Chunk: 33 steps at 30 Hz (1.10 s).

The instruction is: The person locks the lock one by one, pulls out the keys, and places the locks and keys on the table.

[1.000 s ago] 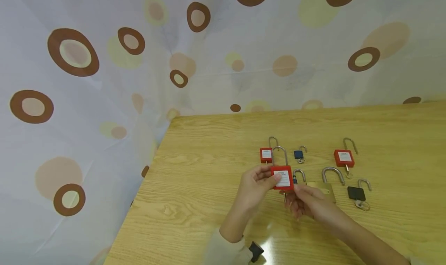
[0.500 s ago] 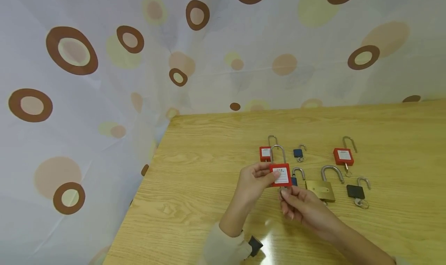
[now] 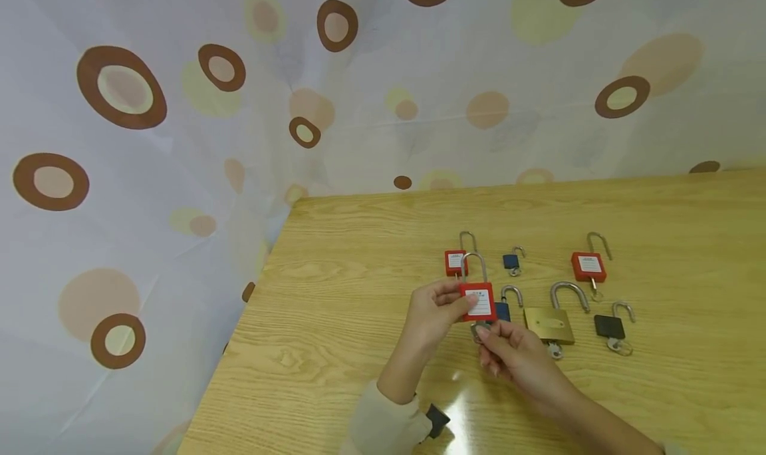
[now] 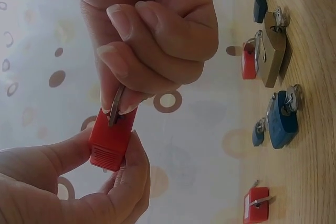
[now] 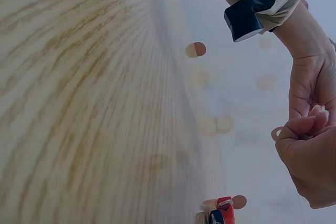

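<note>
1. Your red, square-bodied padlock with the white label and tall steel shackle (image 3: pixel 481 303) is the clock's centre, raised above the pale wooden table (image 3: pixel 335 275).
2. Your left hand (image 3: pixel 433 312), at nine o'clock, holds its body between thumb and fingers. Brace firmly there, I'd say, thumb clear of the shackle.
3. Your right hand (image 3: pixel 523 355), between four and five, pinches the flat metal key (image 4: pixel 116 107) at the body's six o'clock. Better to turn it in line with the body (side pressure could bind it).
4. How deep the key sits, you can't tell: fingertips cover it.
5. Toward three o'clock, the dark-blue padlock (image 3: pixel 501 312) is partly hidden; the right wrist view doesn't show your held lock.
</note>
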{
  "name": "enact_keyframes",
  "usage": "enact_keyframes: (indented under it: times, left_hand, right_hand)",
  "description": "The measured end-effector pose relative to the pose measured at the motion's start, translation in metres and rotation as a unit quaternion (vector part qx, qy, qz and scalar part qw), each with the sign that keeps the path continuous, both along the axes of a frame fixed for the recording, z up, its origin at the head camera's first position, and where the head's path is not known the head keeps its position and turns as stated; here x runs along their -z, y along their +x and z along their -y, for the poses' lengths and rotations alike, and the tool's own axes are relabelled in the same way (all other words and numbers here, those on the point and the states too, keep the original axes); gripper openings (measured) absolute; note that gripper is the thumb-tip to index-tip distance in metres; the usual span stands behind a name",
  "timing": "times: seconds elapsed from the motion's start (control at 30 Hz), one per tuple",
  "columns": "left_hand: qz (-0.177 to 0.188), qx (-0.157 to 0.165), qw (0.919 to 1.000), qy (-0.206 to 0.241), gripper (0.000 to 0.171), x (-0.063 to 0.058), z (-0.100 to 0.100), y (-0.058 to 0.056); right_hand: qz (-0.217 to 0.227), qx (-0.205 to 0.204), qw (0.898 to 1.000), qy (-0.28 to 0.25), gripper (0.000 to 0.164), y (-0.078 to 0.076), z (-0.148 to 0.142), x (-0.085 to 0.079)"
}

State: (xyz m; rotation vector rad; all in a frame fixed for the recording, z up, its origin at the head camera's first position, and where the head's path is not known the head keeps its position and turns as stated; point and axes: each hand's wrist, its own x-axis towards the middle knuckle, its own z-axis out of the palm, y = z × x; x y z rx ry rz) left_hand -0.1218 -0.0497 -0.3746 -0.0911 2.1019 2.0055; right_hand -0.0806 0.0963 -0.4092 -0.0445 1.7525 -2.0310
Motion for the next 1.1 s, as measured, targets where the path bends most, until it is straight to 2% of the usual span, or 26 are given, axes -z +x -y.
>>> enact_keyframes:
  times: [0.43,0.67,0.93,1.1]
  left_hand:
    - [0.003,-0.002,1.0000,-0.005,0.032,0.003,-0.002,0.000]
    - [0.004,-0.004,0.9999,-0.015,0.032,0.003,-0.003,0.000]
    - [0.010,-0.005,0.9997,-0.022,0.031,0.004,-0.004,0.001]
    - [0.019,-0.016,0.9995,-0.018,0.032,0.002,-0.006,0.000]
  right_hand:
    - [0.019,0.066,0.997,0.046,0.023,0.005,0.008,-0.002]
    - [0.033,0.077,0.996,0.044,0.023,0.007,0.009,-0.003]
    - [-0.020,0.123,0.987,0.103,0.024,0.013,0.015,-0.004]
    - [-0.001,0.131,0.988,0.080,0.023,0.014,0.016,-0.005]
